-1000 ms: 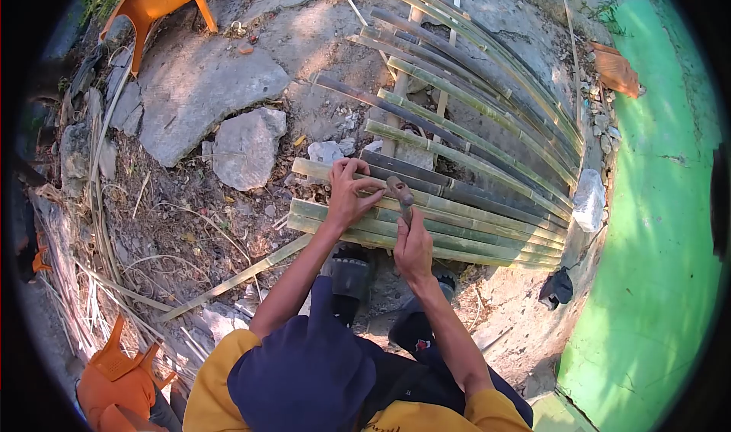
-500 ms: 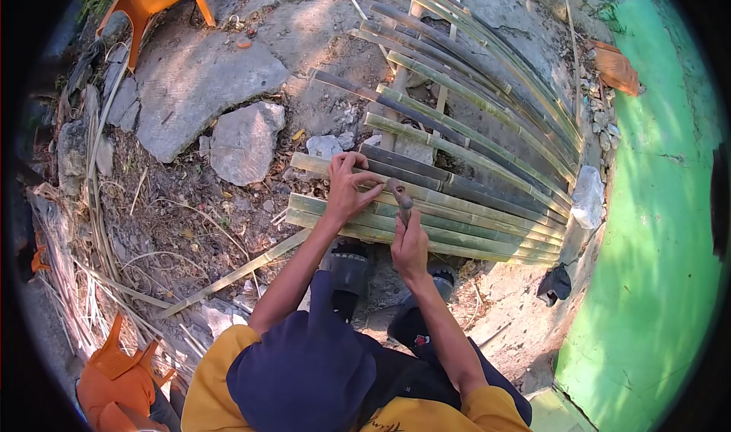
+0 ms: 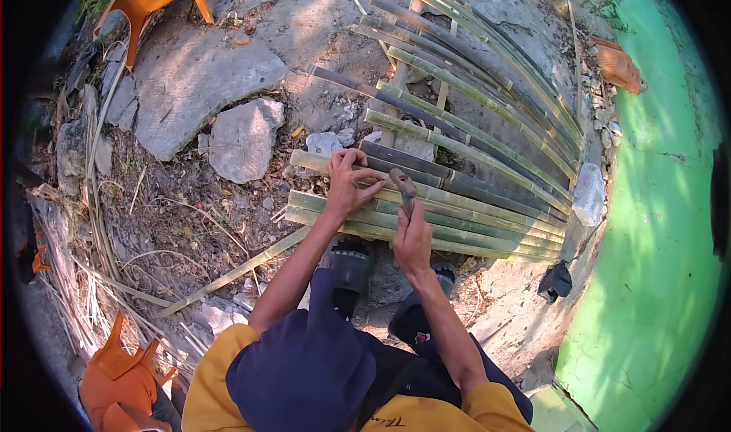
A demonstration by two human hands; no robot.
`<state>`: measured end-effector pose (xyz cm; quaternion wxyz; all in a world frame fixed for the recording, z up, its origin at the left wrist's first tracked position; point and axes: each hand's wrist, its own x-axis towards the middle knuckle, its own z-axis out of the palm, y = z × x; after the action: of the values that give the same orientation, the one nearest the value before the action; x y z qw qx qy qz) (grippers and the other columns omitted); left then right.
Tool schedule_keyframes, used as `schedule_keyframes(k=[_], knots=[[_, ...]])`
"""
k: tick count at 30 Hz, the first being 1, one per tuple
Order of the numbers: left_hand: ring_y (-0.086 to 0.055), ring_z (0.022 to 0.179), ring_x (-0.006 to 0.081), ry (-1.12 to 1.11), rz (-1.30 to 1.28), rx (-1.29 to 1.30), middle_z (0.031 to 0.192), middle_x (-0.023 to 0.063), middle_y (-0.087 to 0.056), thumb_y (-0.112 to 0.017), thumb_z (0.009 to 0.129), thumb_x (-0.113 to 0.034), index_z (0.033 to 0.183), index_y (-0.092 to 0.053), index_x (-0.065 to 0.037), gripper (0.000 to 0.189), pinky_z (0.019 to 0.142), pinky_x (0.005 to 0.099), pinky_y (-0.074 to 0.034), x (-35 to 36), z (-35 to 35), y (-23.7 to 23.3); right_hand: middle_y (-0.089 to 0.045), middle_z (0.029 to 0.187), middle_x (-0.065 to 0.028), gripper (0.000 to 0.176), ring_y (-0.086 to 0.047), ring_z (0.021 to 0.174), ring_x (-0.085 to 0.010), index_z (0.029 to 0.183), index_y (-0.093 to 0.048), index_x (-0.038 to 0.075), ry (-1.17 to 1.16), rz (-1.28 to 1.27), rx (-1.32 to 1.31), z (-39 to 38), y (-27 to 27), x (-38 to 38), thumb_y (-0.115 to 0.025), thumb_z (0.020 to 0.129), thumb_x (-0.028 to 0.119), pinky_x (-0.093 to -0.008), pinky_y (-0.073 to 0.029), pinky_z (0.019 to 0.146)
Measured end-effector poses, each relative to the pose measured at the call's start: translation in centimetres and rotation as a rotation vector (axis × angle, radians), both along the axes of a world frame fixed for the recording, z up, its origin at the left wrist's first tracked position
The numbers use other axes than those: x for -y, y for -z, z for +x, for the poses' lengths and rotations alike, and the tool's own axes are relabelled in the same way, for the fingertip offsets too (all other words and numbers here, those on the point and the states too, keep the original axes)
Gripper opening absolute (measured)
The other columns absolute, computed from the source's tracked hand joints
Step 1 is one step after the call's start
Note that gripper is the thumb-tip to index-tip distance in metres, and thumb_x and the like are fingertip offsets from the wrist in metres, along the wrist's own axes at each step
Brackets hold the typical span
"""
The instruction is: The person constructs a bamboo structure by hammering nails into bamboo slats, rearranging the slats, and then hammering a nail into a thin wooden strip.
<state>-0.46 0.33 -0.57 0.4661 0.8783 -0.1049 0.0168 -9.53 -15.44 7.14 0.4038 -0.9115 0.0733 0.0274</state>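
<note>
My right hand (image 3: 413,243) is wrapped round the handle of a hammer (image 3: 403,184). The hammer's head is over the split bamboo slats, just right of my left fingertips. My left hand (image 3: 349,184) rests at a pale bamboo slat (image 3: 449,203), thumb and forefinger brought together; whatever is between them is too small to make out. Several more green slats (image 3: 365,220) lie side by side nearer my feet. Beyond my hands, dark and green slats (image 3: 472,146) fan out across crosswise poles (image 3: 444,91).
A white stone block (image 3: 588,196) stands by the slats' right ends, with a green surface (image 3: 655,226) beyond. Flat rock slabs (image 3: 244,140) lie to the left. An orange chair (image 3: 156,2) is at the upper left. At the lower left, someone in orange (image 3: 122,390) is partly visible.
The hammer's head has lifted slightly and moved a little to the right, away from my left fingertips. My left hand has stayed in place on the slat.
</note>
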Motion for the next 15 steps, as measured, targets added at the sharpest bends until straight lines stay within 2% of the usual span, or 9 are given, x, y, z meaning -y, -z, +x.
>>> schedule_keyframes(k=[2, 4, 6, 10, 11, 12, 14, 15], knots=[[-0.044, 0.111, 0.0273, -0.006, -0.013, 0.033, 0.104, 0.0024, -0.051, -0.087, 0.064, -0.019, 0.083, -0.08, -0.019, 0.019, 0.098, 0.0438, -0.034, 0.0, 0.5, -0.4, -0.063, 0.08, -0.0275, 0.02, -0.062, 0.073, -0.0518, 0.117, -0.048, 0.001, 0.035, 0.088, 0.119, -0.1, -0.6, -0.1, -0.052, 0.103, 0.015, -0.0565, -0.045, 0.06], [-0.044, 0.111, 0.0274, -0.004, -0.011, 0.036, 0.104, 0.0023, -0.051, -0.087, 0.065, -0.019, 0.082, -0.08, -0.019, 0.018, 0.098, 0.0437, -0.034, 0.1, 0.5, -0.6, -0.063, 0.08, -0.0269, 0.022, -0.062, 0.075, -0.052, 0.119, -0.049, 0.001, 0.041, 0.055, 0.129, -0.6, 0.3, 0.2, -0.053, 0.103, 0.016, -0.0569, -0.044, 0.062], [-0.044, 0.111, 0.0273, -0.001, -0.011, 0.007, 0.103, 0.0019, -0.051, -0.087, 0.065, -0.018, 0.081, -0.08, -0.019, 0.018, 0.098, 0.0439, -0.034, 0.0, 0.5, -0.7, -0.061, 0.079, -0.0275, 0.023, -0.061, 0.075, -0.0512, 0.118, -0.05, -0.001, 0.024, 0.05, -0.028, -0.3, 1.2, 0.6, -0.055, 0.101, 0.013, -0.0549, -0.045, 0.064], [-0.043, 0.119, 0.0321, -0.028, -0.017, 0.01, 0.122, 0.0096, -0.049, -0.087, 0.066, -0.019, 0.081, -0.08, -0.018, 0.017, 0.106, 0.0463, -0.034, 0.1, 0.5, -1.3, -0.063, 0.086, -0.0267, 0.024, -0.063, 0.08, -0.0481, 0.119, -0.051, -0.002, 0.134, -0.017, 0.015, 1.5, 3.3, 2.7, -0.058, 0.1, 0.012, -0.0532, -0.047, 0.069], [-0.04, 0.129, 0.0365, -0.028, 0.04, -0.015, 0.138, 0.0155, -0.045, -0.088, 0.066, -0.019, 0.08, -0.08, -0.018, 0.016, 0.11, 0.0475, -0.034, 0.2, 0.5, -1.5, -0.063, 0.088, -0.0254, 0.026, -0.063, 0.083, -0.0464, 0.118, -0.052, -0.002, 0.161, -0.08, 0.127, 2.5, 3.5, 3.5, -0.059, 0.099, 0.014, -0.0522, -0.048, 0.071], [-0.04, 0.129, 0.0365, -0.03, 0.043, -0.012, 0.138, 0.0155, -0.045, -0.088, 0.066, -0.019, 0.08, -0.08, -0.018, 0.016, 0.11, 0.0475, -0.034, 0.2, 0.5, -1.7, -0.064, 0.091, -0.0241, 0.028, -0.064, 0.086, -0.0447, 0.118, -0.052, -0.002, 0.189, -0.142, 0.237, 3.5, 3.4, 4.1, -0.061, 0.098, 0.016, -0.0512, -0.048, 0.074], [-0.039, 0.135, 0.0387, -0.055, 0.084, -0.043, 0.146, 0.0174, -0.043, -0.087, 0.066, -0.019, 0.081, -0.081, -0.019, 0.016, 0.11, 0.0475, -0.033, 0.6, 0.7, -2.3, -0.065, 0.092, -0.0226, 0.029, -0.064, 0.087, -0.0435, 0.116, -0.053, -0.002, 0.197, -0.143, 0.214, 5.8, 3.1, 5.8, -0.063, 0.098, 0.018, -0.0508, -0.049, 0.075], [-0.04, 0.137, 0.0385, -0.02, 0.067, -0.114, 0.147, 0.019, -0.044, -0.087, 0.067, -0.023, 0.082, -0.081, -0.021, 0.016, 0.112, 0.0503, -0.029, 0.5, 0.8, -1.6, -0.066, 0.093, -0.021, 0.03, -0.064, 0.088, -0.0423, 0.114, -0.053, -0.001, 0.203, -0.145, 0.189, 6.8, 2.9, 6.8, -0.065, 0.097, 0.02, -0.0504, -0.049, 0.076]])
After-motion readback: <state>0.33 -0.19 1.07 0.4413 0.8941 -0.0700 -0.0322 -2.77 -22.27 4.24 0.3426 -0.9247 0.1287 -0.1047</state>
